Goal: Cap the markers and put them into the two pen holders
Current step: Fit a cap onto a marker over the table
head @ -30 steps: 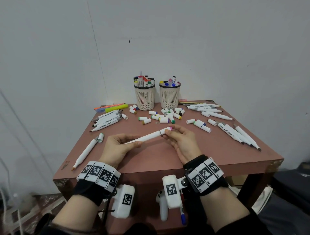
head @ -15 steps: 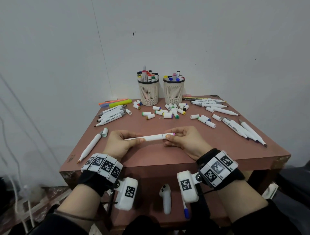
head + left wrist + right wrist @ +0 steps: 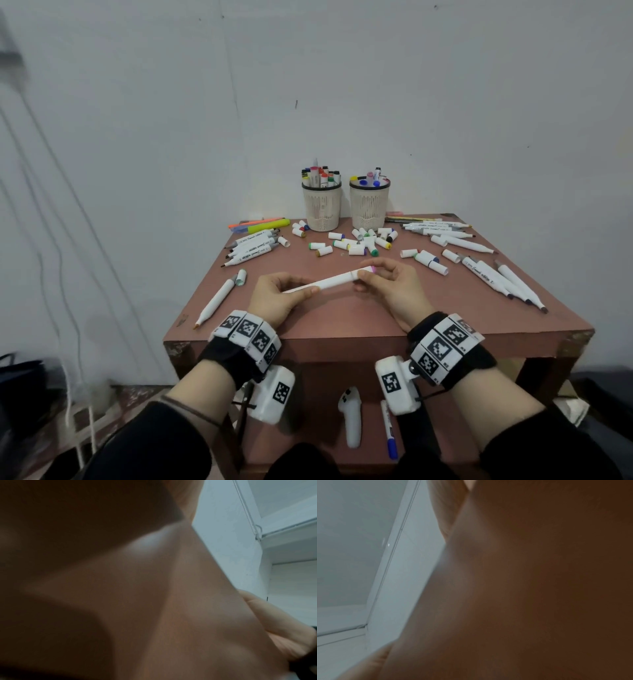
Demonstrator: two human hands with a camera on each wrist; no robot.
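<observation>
A white marker [image 3: 329, 282] is held level over the near part of the brown table [image 3: 342, 318]. My left hand [image 3: 279, 298] grips its left end. My right hand [image 3: 387, 284] pinches the pink-tipped cap [image 3: 365, 272] on its right end. Two white mesh pen holders [image 3: 321, 208] [image 3: 369, 205] stand at the table's back, each with several capped markers in it. Both wrist views are dark and blurred and show only skin and wall.
Loose caps [image 3: 356, 241] lie scattered in front of the holders. Uncapped white markers lie in groups at the left [image 3: 250, 248] and right [image 3: 496, 277], one more [image 3: 217, 298] near the left edge. A yellow highlighter [image 3: 265, 226] lies at back left. A white controller [image 3: 351, 416] sits on the shelf below.
The marker and both hands have stayed close together; the marker's right end has lifted slightly from level, and my head has shifted so the table looks farther away.
</observation>
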